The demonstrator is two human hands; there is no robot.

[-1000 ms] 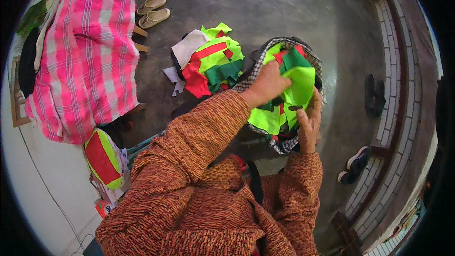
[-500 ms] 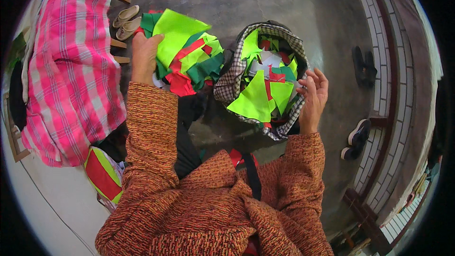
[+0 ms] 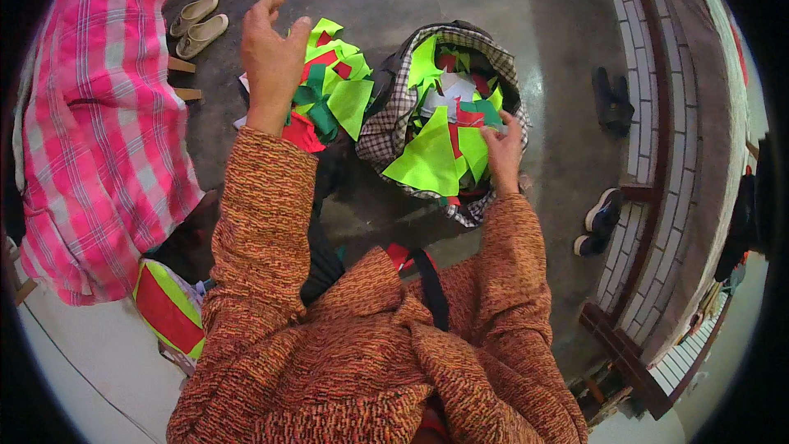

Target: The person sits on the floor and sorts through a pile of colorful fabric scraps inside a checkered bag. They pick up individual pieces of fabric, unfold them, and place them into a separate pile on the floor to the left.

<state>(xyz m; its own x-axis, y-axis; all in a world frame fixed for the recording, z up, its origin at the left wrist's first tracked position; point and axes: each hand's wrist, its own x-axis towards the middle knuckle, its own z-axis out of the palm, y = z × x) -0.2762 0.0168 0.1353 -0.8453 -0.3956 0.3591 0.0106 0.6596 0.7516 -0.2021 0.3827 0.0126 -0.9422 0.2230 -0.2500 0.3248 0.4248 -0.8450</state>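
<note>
My left hand hovers over the near-left side of a loose pile of fabric scraps, its fingers apart and holding nothing. Lime-green, dark green and red pieces make up the pile. To the right of it stands a black-and-white checked cloth bag with its mouth wide, full of similar scraps and some white ones. At the bag's right side my right hand has thumb and forefinger closed at the edge of a lime-green fabric scrap. Another large lime-green piece lies at the bag's front.
A pink plaid cloth drapes over furniture at the left, with beige shoes beside its wooden legs. Dark slippers and dark shoes with white soles lie along the tiled ledge at the right. A lime-and-red bundle sits by my left elbow.
My left hand has let go of the large lime-green piece and lifted away from the pile. My right hand has moved from the bag's rim in to the scraps. The view has shifted slightly.
</note>
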